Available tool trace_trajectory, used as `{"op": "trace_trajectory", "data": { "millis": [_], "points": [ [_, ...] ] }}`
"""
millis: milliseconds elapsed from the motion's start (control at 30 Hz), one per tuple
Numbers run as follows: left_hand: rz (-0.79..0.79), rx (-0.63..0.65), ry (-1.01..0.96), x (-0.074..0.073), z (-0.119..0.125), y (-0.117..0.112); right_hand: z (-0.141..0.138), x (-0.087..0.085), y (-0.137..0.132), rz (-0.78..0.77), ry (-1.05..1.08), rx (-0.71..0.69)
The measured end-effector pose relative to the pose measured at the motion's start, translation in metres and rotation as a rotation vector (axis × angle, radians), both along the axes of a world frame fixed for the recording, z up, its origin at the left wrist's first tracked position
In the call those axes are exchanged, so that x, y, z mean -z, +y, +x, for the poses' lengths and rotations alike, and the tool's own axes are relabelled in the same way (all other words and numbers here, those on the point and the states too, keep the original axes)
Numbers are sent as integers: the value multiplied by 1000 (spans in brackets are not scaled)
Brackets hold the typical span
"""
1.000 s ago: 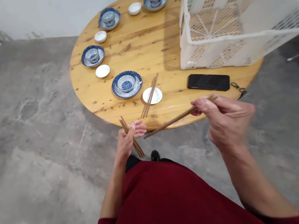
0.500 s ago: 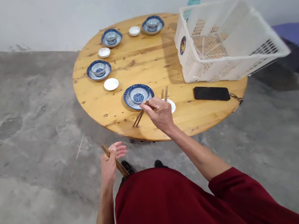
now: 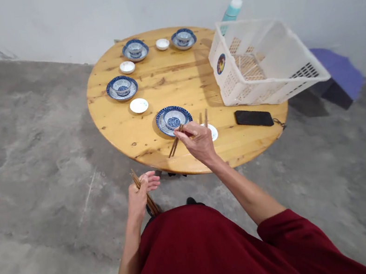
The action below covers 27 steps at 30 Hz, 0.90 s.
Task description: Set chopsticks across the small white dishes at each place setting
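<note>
My right hand [image 3: 198, 142] is closed on a pair of brown chopsticks [image 3: 174, 144], whose tips slant down-left over the front of the round wooden table [image 3: 176, 81]. It hovers just in front of a blue-patterned bowl on a matching plate [image 3: 173, 119]. Another chopstick pair [image 3: 203, 118] rests on a small white saucer [image 3: 213, 132], partly hidden by my hand. My left hand [image 3: 139, 193] is below the table's edge, over the floor. It grips a bundle of chopsticks [image 3: 147, 199], with its fingertips loosely extended.
Three more blue bowl-and-plate sets [image 3: 122, 87] [image 3: 135, 50] [image 3: 183, 37] and small white saucers [image 3: 139, 105] ring the table's left and far side. A white plastic basket [image 3: 262, 66] stands at the right, with a black phone [image 3: 254, 118] before it. Bare concrete floor surrounds the table.
My right hand carried its chopsticks from in front of the table edge to beside the near bowl. My left hand stayed low with its bundle. The view pulled back.
</note>
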<state>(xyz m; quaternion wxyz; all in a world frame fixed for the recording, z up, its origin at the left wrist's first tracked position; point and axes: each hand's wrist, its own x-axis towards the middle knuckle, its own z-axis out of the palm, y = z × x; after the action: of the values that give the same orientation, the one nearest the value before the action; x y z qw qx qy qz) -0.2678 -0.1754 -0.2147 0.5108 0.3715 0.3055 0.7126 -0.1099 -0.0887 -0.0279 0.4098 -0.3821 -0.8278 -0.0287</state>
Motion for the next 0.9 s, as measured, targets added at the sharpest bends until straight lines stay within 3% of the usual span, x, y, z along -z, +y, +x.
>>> {"op": "trace_trajectory", "data": {
  "millis": [300,567,733,900],
  "points": [
    [24,14,15,4,-13,8,-21,0,7,47,23,120],
    [46,59,34,-6,-9,21,-19,2,10,26,31,143],
    [115,-12,156,-25,-3,42,-17,0,9,-5,39,146],
    [262,-96,314,-60,6,74,-16,-1,9,-14,36,128]
  ]
}}
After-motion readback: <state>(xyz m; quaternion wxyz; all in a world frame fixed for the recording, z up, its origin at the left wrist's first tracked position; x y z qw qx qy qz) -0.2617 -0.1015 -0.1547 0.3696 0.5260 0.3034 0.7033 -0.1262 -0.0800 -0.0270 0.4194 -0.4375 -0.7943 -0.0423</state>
